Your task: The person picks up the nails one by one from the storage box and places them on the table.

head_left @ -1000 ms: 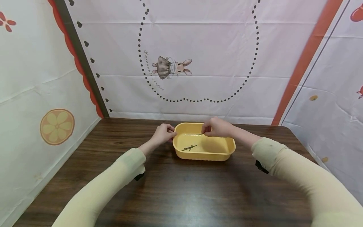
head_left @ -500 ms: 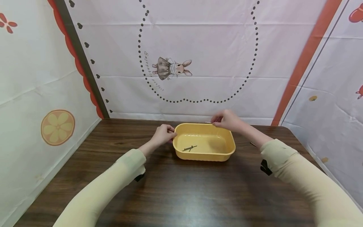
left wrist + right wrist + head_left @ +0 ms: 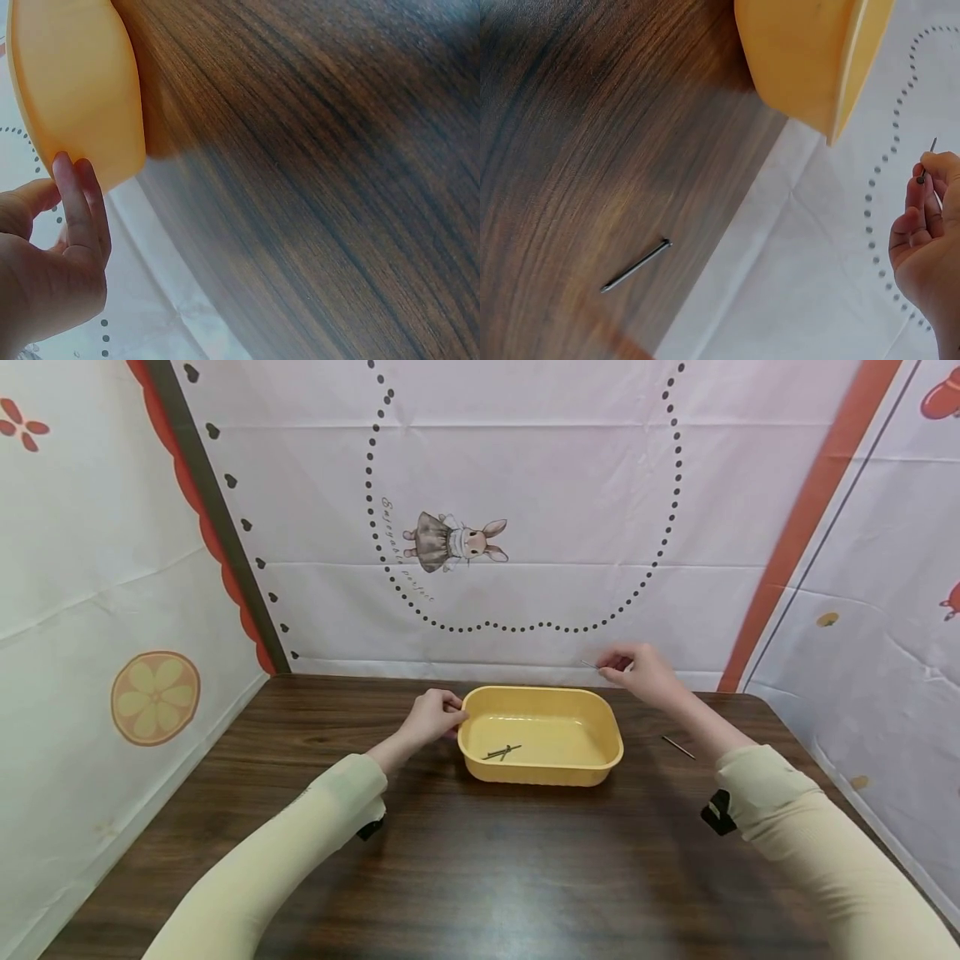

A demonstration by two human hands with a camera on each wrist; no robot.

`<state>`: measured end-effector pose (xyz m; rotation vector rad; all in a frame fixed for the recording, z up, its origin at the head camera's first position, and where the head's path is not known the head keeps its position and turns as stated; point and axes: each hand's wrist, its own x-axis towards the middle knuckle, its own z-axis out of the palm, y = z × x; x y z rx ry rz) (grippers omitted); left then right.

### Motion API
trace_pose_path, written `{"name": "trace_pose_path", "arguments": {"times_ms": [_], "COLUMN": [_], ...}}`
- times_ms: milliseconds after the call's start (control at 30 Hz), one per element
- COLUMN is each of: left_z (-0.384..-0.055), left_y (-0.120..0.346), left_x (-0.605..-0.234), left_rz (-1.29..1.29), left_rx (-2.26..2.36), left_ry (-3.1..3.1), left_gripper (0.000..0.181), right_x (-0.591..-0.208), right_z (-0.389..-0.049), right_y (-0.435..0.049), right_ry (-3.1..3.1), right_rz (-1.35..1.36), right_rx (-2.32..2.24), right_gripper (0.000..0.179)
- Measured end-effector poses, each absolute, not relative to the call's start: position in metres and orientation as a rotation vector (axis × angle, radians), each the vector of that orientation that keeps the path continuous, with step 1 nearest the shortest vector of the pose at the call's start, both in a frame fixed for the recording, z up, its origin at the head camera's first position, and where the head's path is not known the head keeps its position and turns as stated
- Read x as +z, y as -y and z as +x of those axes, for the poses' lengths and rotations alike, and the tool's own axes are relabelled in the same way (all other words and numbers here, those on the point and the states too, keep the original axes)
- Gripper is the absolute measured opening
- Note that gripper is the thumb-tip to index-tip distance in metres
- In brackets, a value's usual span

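My left hand (image 3: 431, 717) pinches the left end of a yellow plastic basin (image 3: 540, 774). In the left wrist view its thumb is at the rim and its fingers lie against the outer wall (image 3: 90, 97). Several dark nails (image 3: 501, 751) lie crossed on the basin floor, near the front left. Up beyond the basin's back right corner, my right hand (image 3: 639, 673) holds one nail (image 3: 589, 664) between thumb and fingertips. The right wrist view shows this nail's round head (image 3: 921, 180) below the thumb. Another nail (image 3: 635, 266) lies on the table to the right of the basin.
The dark wood-grain table (image 3: 480, 860) ends behind the basin at a white printed cloth (image 3: 525, 485). More printed cloth (image 3: 67, 610) stands along the left and right sides. Both forearms, in cream sleeves (image 3: 285, 835), reach in from the front.
My right hand has lifted the nail out of the basin and moved right and back, past the rim. The nail on the table has come into view. My left hand stays at the basin's left end.
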<state>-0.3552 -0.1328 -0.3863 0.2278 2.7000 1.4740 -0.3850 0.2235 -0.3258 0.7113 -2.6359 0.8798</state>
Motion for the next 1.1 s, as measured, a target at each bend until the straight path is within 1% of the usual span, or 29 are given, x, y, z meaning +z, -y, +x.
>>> {"name": "trace_pose_path", "arguments": {"times_ms": [333,633,1100], "left_z": [-0.355,-0.355,-0.356], "left_y": [0.133,0.135,0.133], "left_x": [-0.386,-0.387,-0.390], "left_rz": [0.236,0.227,0.221], "left_rx": [1.493,1.480,1.504], "left_ry": [-2.692,-2.697,-2.687], "left_gripper": [0.026,0.027,0.026], "right_x": [-0.331,-0.344,-0.365], "right_z": [-0.383,-0.373,-0.363], "right_y": [-0.258,-0.296,-0.337], "right_ry": [2.591,2.615,2.584], "right_rz": [0.535,0.305,0.254], "right_rx": [0.918,0.857,0.870], "right_gripper": [0.016,0.023,0.023]}}
